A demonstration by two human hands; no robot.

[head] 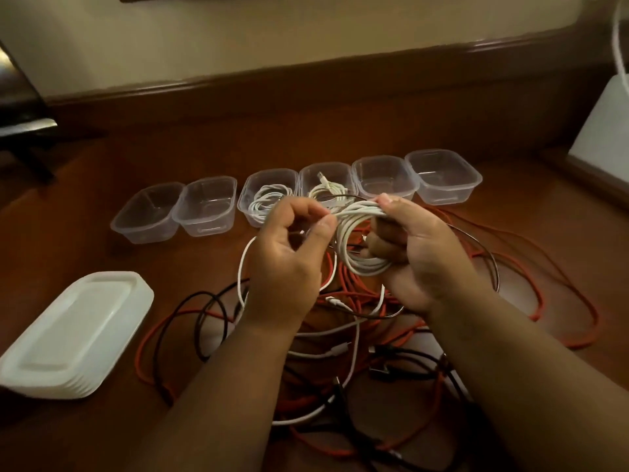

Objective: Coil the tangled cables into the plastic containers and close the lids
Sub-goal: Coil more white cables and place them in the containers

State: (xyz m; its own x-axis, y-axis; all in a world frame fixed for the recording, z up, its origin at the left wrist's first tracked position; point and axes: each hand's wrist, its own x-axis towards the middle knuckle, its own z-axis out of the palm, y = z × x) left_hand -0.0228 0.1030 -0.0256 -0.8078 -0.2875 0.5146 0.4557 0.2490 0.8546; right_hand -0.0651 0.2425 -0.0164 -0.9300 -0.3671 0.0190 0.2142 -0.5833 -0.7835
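Floor: brown wooden floor runs back to a dark skirting board under a pale wall; everything lies on it.
Loose cables: a tangled heap of red, black and white cables spreads beneath and in front of both forearms; the arms hide its middle, so the single cables cannot be counted.
Lids: one stack of white lids sits on the floor well to the left of the heap; ribbed edges show several lids, number unclear.
Containers: six clear plastic containers stand in a row beyond the hands, all open. From the left: first container and second container hold nothing; third container holds a coiled white cable; fourth container holds another white coil with a plug sticking up; fifth container and sixth container hold nothing. The hands cover the near edges of the third and fourth.
Right hand: right hand is closed around a white coil, thumb on top, fingers through the loops, held above the heap.
Left hand: left hand pinches the strand leading into the coil's top between thumb and fingers, just beside the right thumb.
White coil: several loops, exact count hard to make out; its right side is hidden in the right palm.
Edges: a white object at far right and dark furniture at far left are cut off.
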